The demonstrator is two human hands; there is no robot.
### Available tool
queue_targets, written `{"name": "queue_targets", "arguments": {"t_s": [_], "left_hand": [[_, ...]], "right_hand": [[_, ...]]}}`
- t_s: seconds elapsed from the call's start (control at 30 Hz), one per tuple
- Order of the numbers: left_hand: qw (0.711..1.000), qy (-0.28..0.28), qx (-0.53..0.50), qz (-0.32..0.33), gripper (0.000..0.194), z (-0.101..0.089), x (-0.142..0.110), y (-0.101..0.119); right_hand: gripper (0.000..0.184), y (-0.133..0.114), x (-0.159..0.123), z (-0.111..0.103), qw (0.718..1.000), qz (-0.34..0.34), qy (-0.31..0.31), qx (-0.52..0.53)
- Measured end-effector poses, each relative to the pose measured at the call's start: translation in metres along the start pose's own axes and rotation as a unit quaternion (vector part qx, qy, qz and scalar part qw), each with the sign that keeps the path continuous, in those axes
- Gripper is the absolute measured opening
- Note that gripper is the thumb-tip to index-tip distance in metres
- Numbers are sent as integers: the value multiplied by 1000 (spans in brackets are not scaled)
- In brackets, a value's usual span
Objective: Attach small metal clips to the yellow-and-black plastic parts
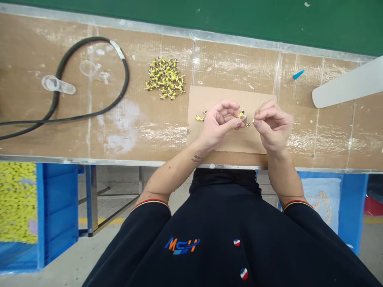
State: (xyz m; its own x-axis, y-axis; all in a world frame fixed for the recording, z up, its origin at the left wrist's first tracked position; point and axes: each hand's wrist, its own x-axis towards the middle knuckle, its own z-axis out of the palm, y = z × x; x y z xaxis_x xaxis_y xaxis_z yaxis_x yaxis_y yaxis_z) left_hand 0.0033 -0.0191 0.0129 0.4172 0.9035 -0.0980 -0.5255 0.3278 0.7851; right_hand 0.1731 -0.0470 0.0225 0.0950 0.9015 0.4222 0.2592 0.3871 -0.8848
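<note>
My left hand [220,121] hovers over a loose cardboard sheet [209,101], its fingers pinched on a small yellow part [241,115]. My right hand [273,121] is close beside it, fingertips pinched on something tiny that I cannot make out. Another small yellow part [200,117] lies on the sheet just left of my left hand. A pile of several yellow parts [165,78] sits on the bench behind and to the left.
A black cable [89,71] loops over the left of the cardboard-covered bench [119,131]. A clear plastic piece [56,84], a blue sliver [298,74] and a white blade-shaped panel [347,85] lie there too. Blue bins [56,207] stand below, the left one holding yellow parts.
</note>
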Motion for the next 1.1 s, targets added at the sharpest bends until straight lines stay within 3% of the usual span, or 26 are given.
{"name": "queue_targets", "arguments": {"t_s": [0.4, 0.6, 0.73, 1.1], "left_hand": [[999, -5, 32, 35, 49, -2, -1, -4], [995, -31, 51, 74, 31, -4, -1, -7], [993, -32, 75, 83, 32, -6, -1, -7], [991, -3, 90, 100, 29, -10, 0, -10]], "right_hand": [[26, -1, 0, 4, 997, 11, -41, 71], [17, -3, -1, 10, 987, 30, -50, 149], [13, -4, -1, 11, 983, 48, -58, 167], [16, -1, -2, 10, 983, 65, -34, 167]]}}
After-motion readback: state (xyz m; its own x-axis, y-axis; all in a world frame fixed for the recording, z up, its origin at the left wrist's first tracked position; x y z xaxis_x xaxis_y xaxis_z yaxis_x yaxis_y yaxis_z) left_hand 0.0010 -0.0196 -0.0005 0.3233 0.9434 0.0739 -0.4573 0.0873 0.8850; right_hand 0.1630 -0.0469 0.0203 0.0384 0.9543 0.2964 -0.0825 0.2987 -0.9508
